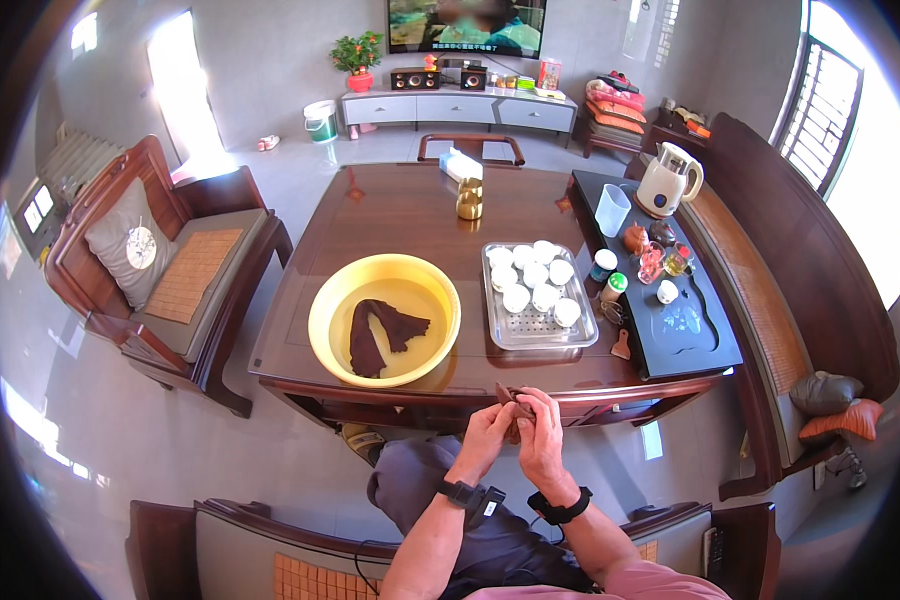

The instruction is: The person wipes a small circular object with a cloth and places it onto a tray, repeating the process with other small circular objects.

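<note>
My left hand [486, 436] and my right hand [540, 442] meet in front of the table's near edge, both gripping a small reddish-brown item [504, 393]. Fingers cover much of it, and I cannot tell whether it is cloth or clay. Beyond my left hand, a yellow plastic basin [319, 304] of water holds a dark brown cloth [369, 337]. Past my right hand lies a perforated metal tray [536, 335] with several white cups [566, 312] grouped on it, mostly upside down.
A black tea tray [671, 352] on the table's right bears an electric kettle [661, 187], a plastic pitcher [613, 211] and small teapots [635, 238]. A flat brush [621, 345] lies beside it. Gold-coloured cups [469, 204] stand farther back. Wooden seats [225, 225] flank the table.
</note>
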`<state>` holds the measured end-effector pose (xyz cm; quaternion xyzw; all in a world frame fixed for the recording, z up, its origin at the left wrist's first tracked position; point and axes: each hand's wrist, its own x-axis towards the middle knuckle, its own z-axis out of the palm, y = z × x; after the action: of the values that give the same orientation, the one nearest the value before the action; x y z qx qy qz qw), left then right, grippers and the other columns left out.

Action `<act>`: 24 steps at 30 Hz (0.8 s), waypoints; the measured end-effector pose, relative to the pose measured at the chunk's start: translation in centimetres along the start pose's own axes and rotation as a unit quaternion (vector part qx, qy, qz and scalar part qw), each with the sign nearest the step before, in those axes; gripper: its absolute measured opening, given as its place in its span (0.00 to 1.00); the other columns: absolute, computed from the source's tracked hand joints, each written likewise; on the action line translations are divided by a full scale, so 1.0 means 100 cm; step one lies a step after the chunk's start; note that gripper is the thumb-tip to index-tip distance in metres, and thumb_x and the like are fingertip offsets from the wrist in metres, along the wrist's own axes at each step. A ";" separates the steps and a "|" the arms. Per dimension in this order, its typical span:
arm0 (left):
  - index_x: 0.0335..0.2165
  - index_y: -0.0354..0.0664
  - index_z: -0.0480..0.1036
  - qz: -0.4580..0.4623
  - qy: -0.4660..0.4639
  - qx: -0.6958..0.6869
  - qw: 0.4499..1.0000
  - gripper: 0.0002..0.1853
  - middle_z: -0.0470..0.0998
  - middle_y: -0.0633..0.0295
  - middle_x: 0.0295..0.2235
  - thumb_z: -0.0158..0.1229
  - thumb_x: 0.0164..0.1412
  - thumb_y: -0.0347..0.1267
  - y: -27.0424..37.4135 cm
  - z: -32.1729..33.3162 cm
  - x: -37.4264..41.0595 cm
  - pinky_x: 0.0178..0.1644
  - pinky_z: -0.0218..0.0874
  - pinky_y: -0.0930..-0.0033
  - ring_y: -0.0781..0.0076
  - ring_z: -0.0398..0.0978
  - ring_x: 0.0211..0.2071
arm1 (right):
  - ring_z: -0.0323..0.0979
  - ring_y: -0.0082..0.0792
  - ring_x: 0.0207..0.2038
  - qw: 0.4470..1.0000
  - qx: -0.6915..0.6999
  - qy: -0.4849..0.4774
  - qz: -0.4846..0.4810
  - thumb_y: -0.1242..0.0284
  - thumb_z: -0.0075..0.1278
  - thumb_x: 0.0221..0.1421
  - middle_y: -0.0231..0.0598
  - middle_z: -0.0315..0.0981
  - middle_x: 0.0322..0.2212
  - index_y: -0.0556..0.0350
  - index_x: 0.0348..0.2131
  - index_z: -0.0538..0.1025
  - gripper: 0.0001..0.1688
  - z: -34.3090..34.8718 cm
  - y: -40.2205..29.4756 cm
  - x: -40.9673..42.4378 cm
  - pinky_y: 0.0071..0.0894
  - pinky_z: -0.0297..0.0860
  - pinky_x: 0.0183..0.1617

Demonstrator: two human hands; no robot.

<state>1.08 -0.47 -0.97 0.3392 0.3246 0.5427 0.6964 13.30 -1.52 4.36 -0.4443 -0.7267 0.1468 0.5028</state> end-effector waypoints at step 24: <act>0.40 0.39 0.74 -0.029 0.073 -0.036 0.996 0.17 0.77 0.67 0.36 0.55 0.69 0.43 0.001 0.003 -0.001 0.40 0.67 0.74 0.79 0.74 0.35 | 0.67 0.51 0.57 0.988 0.088 -0.119 0.037 0.81 0.54 0.52 0.53 0.68 0.53 0.61 0.55 0.69 0.29 -0.008 0.009 0.004 0.42 0.65 0.60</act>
<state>1.26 -0.57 -0.67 0.2639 0.3645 0.5573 0.6978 14.35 -0.92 4.38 -0.4042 -0.7489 0.2804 0.4440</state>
